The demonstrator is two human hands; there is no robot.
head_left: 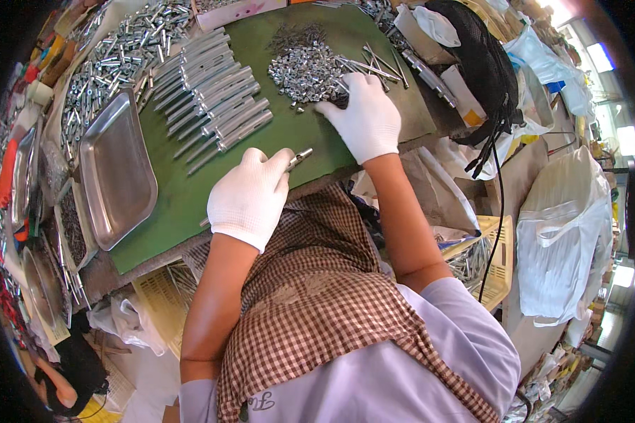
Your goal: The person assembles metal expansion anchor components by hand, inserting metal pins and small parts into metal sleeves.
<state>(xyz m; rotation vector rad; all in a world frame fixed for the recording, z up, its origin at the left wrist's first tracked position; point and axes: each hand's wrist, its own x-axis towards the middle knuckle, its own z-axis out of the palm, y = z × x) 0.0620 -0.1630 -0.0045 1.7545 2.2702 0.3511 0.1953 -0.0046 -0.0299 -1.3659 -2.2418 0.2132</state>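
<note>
My left hand [249, 197], in a white knit glove, is closed round a metal rod [301, 158] with a sleeve-like end. The sleeve end sticks out past the fingertips, above the near edge of the green mat [155, 236]. My right hand [367, 121], gloved alike, reaches to the right side of a pile of small silvery metal sleeves [303, 72]. Its thumb and fingers are apart at the pile, beside several long thin metal pins [381, 65]. Left of the pile lies a stacked row of rods with sleeves [222, 106].
A steel tray [120, 173] rests on the mat's left side. Beyond it is a heap of loose metal tubes [130, 42]. A black mesh bag [480, 63] and a small carton [427, 35] stand at the right. A yellow crate [501, 261] sits below the table edge.
</note>
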